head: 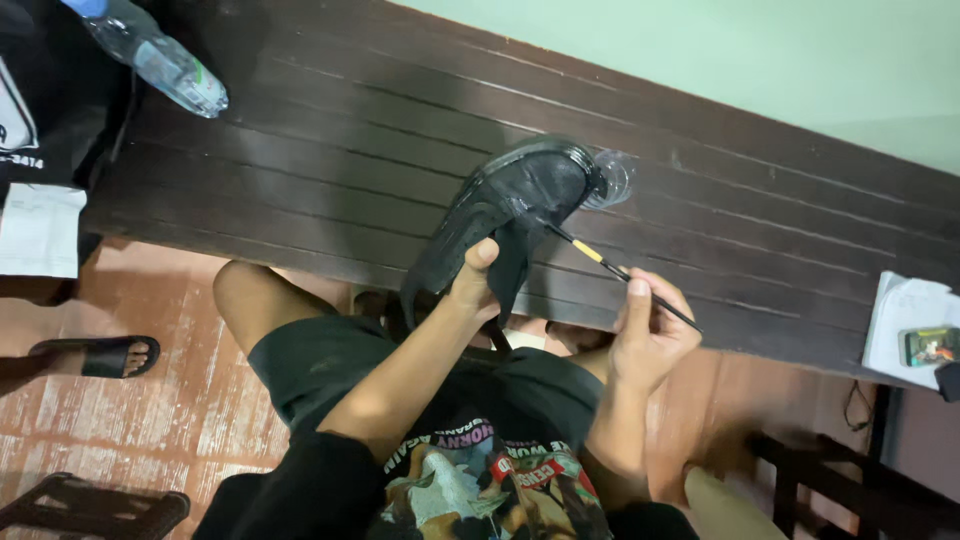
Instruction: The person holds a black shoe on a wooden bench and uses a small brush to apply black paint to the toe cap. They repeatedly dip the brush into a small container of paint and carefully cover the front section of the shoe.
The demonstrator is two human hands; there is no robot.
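2 hands: left (478, 282) grips shoe (510, 205), right (650, 330) brush (615, 270).

One view only, worn on the head, and it's looking steeply down over the person's own chest and lap, close in on the hands at the centre of the frame. It faces forward across a dark slatted bench (330, 150) that runs slantwise from upper left to right edge, with a pale green wall (780, 60) filling the upper right. Tiled floor (170, 400) shows at lower left, so the frame sits tilted.
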